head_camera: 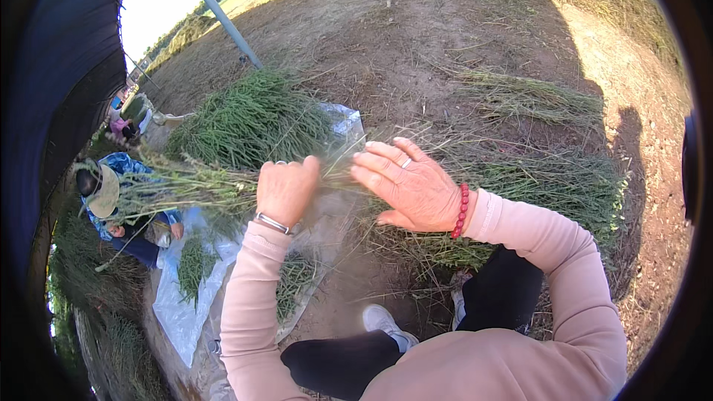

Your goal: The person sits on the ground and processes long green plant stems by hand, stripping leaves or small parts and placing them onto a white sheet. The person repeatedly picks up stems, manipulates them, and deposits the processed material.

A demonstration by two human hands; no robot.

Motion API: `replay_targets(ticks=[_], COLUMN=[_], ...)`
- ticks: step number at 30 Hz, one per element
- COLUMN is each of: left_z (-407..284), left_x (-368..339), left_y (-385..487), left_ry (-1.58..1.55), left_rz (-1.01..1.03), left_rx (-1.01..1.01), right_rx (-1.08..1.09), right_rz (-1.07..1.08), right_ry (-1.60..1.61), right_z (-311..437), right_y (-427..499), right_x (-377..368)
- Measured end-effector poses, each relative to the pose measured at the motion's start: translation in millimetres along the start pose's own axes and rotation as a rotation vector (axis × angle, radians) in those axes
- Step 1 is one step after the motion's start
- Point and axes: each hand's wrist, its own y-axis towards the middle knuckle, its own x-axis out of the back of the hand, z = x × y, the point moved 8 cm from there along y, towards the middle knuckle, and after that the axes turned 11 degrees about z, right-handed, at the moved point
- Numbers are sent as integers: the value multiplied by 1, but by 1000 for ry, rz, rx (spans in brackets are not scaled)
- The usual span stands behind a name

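My left hand (pixel 287 192), a metal bangle at its wrist, is closed in a fist around a bundle of long, dry-looking plant stalks (pixel 192 188). The bundle's leafy part fans out to the left, and thin stalk ends stick out on the fist's right side. My right hand (pixel 402 185), with a ring and a red bead bracelet, is spread flat beside those ends. Its fingers are extended with nothing seen in them; whether the fingertips touch the stalks I cannot tell. Both hands are above the ground, between a green heap of cut plants (pixel 253 117) and another plant pile (pixel 548 184).
Clear plastic sheeting (pixel 172 317) with loose green sprigs (pixel 195 267) lies at left. A co-worker in a brimmed hat (pixel 105 192) sits beyond the bundle. A metal pole (pixel 220 14) leans behind the heap. More stalks (pixel 535 97) lie farther right. Dark cover (pixel 61 67) hangs at far left.
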Motion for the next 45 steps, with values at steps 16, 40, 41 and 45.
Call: replay_targets(ticks=[16, 40, 41, 45], left_z=[-102, -172, -166, -126], left_x=[58, -262, -274, -292], left_y=[59, -55, -50, -32], left_ry=[-164, -1897, -1872, -1705], left_rz=[-285, 409, 340, 209], left_rx=[-219, 377, 426, 522], right_rx=[-666, -710, -724, -700], right_rz=[-108, 536, 553, 573], right_ry=[1335, 508, 486, 410], right_z=[-153, -215, -219, -232], right_y=[-71, -195, -189, -154], right_x=[-120, -169, -169, -173])
